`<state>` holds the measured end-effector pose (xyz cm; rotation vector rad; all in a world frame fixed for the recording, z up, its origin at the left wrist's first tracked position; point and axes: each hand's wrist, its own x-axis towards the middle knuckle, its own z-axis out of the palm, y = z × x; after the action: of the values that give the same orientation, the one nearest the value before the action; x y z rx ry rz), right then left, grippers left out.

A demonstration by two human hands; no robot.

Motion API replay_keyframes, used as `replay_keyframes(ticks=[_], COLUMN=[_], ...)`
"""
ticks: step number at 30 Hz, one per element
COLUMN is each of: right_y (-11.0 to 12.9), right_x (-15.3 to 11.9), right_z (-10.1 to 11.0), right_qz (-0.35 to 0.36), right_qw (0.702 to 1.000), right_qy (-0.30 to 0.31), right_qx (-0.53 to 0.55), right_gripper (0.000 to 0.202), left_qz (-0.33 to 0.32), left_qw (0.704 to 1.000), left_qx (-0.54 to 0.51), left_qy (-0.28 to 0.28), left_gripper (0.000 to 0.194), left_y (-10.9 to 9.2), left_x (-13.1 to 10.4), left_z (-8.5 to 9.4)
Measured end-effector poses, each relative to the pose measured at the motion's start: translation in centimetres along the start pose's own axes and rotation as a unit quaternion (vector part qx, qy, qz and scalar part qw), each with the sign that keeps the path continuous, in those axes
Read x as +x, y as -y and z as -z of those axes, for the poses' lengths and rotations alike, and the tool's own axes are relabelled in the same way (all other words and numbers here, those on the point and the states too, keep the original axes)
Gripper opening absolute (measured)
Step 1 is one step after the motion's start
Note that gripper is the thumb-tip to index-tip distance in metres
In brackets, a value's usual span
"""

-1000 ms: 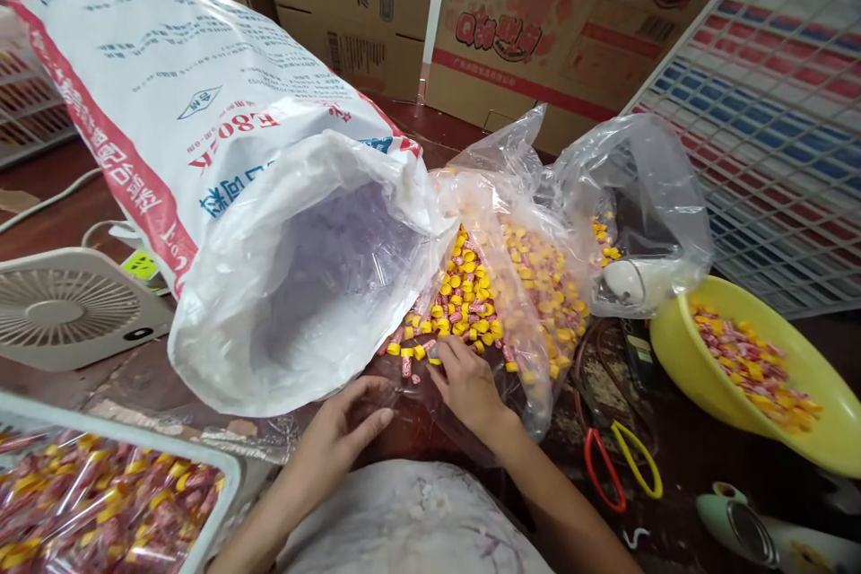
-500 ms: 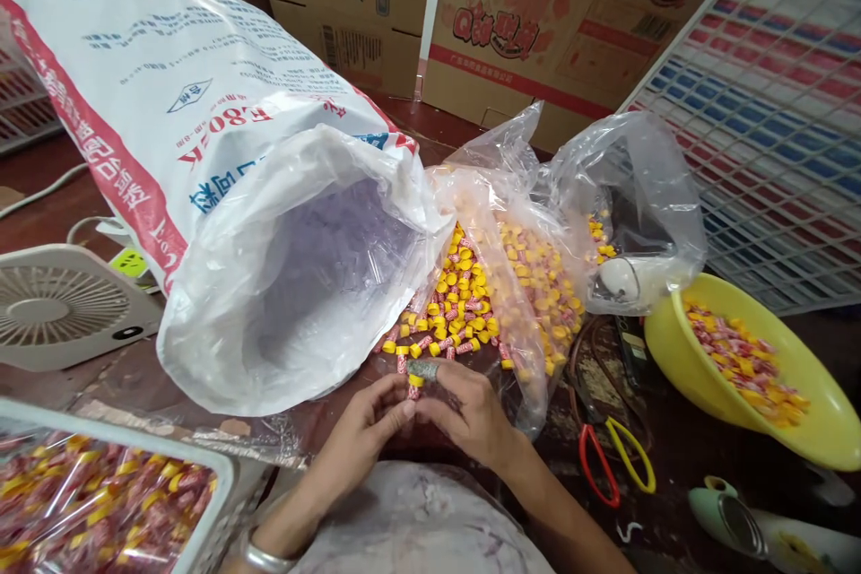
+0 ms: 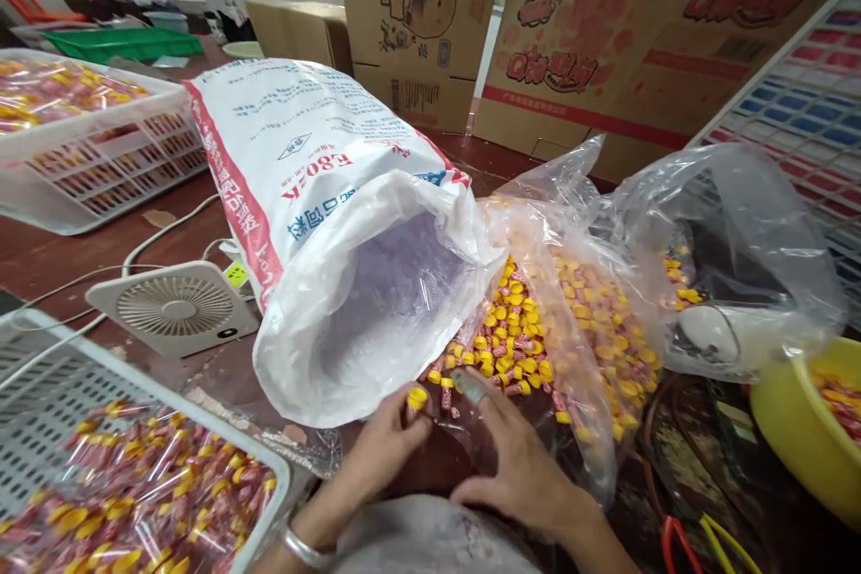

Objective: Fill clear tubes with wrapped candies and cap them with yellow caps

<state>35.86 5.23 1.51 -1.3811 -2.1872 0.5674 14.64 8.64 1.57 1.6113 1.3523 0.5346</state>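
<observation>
My left hand (image 3: 394,435), a silver bangle at its wrist, is closed on a small yellow-capped tube (image 3: 417,398); its cap faces up. My right hand (image 3: 515,448) has its thumb and fingers spread, with nothing between them. Grey-green wrapping covers one fingertip, which touches or hovers at the near edge of a pile of yellow-capped tubes (image 3: 515,323) with red-and-white bodies. A single tube (image 3: 447,395) stands between the hands. Left of the pile, a white woven sack (image 3: 296,305) lies with its lined mouth facing me.
At lower left, a white basket (image 3: 279,475) holds clear-wrapped tubes. A small fan (image 3: 178,314) and cable stand behind it. Clear plastic bags (image 3: 746,224) and a yellow basin (image 3: 780,404) are at right, above scissors (image 3: 679,543). Cardboard boxes (image 3: 565,121) line the back.
My hands have parted: the right let go and opened toward the pile, while the left keeps the tube. The view has swung left, showing more of the baskets.
</observation>
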Motion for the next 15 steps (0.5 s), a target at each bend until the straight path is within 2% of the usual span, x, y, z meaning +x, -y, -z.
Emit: replay_keyframes(ticks=[2,4,6,7,9,11,15], right_y=[-1.6,-3.0,-3.7,-3.8,-3.4,-2.8,-2.3], right_x=[0.2,0.5,0.7,0.9,1.5,2.3,3.4], right_z=[1.2,2.0,2.4,2.3,1.7,0.7,-1.6], right_qz=[-0.057,-0.09,-0.087,-0.079,-0.058,-0.026,0.055], right_qw=[0.996,0.986,0.983,0.983,0.982,0.98,0.978], right_qy=[-0.065,-0.11,-0.09,-0.067,-0.023,0.011,0.042], right_qx=[-0.035,-0.09,-0.136,-0.152,-0.179,-0.196,-0.197], right_gripper=[0.046,0.015,0.017,0.019,0.02,0.018,0.012], left_qz=[0.005,0.03,0.055,0.064,0.075,0.081,0.091], left_qw=[0.992,0.974,0.952,0.941,0.925,0.915,0.912], left_qx=[0.107,0.191,0.268,0.298,0.344,0.371,0.378], left_qy=[-0.064,-0.115,-0.14,-0.144,-0.141,-0.132,-0.13], left_gripper=[0.016,0.031,0.037,0.038,0.04,0.043,0.048], left_y=[0.4,1.0,1.6,1.8,2.1,2.3,2.4], left_x=[1.3,3.0,4.9,5.9,7.4,8.3,8.5], left_z=[3.1,6.1,7.9,8.3,8.1,7.2,5.9])
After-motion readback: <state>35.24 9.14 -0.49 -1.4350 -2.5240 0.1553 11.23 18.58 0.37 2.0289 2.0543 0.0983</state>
